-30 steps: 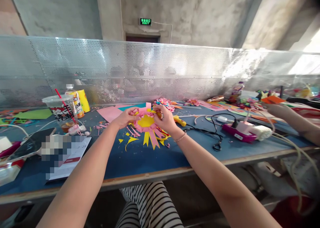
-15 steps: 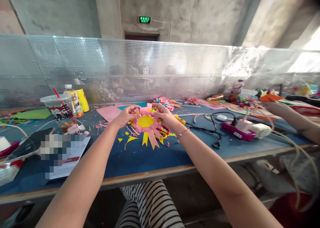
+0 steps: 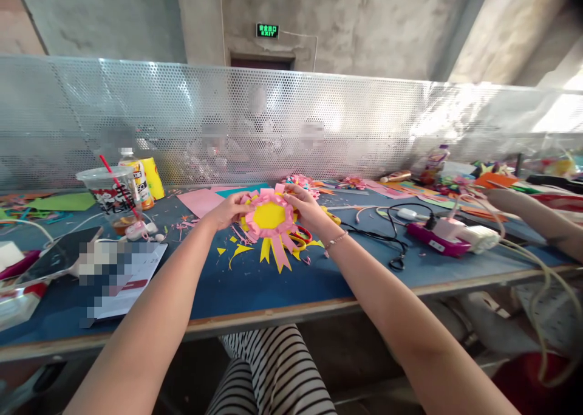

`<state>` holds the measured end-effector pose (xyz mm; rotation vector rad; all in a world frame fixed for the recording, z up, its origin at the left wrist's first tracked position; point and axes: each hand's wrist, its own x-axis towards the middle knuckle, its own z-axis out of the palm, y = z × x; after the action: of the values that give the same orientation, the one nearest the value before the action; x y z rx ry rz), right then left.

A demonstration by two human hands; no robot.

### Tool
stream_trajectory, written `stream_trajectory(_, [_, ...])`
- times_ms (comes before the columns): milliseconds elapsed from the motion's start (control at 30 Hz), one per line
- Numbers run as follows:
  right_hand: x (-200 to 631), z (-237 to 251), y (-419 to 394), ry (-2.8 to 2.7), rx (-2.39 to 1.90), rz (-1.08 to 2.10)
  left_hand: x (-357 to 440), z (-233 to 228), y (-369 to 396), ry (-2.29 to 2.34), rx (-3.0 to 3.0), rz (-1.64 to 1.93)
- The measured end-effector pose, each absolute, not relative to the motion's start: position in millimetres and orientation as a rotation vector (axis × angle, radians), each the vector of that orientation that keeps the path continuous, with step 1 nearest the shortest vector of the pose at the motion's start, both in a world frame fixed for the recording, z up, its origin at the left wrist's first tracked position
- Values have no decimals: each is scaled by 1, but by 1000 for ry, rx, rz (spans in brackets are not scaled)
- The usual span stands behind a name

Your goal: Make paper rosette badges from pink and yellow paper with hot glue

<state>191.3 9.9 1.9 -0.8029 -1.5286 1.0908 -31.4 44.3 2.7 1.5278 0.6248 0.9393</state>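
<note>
A pink paper rosette (image 3: 269, 217) with a yellow centre and pink and yellow ribbon tails is held tilted up over the blue table (image 3: 255, 287). My left hand (image 3: 228, 210) grips its left rim. Its upper right rim is pinched by my right hand (image 3: 306, 205), which wears a thin bracelet. Yellow and pink paper scraps (image 3: 234, 252) lie on the table under and left of the rosette. Red-handled scissors (image 3: 300, 237) peek out just right of the tails.
A lidded cup with a red straw (image 3: 110, 197), a bottle and a yellow can stand at left, beside a phone (image 3: 54, 254) and papers. A pink power strip (image 3: 439, 237) with black cables lies at right. Another person's arm (image 3: 532, 216) rests far right. A perforated metal screen backs the table.
The rosette has been lifted off the table and tilted to face me. My right hand shifted from its top edge to the upper right rim.
</note>
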Motion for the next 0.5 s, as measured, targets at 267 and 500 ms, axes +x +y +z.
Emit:
stream_trajectory(267, [187,4,0,-1422,-682,1234,-34,16,36,661,1413,935])
stream_trajectory(500, [190,-5,11,-1560,-796,1220,-39,10,43,814,1420,787])
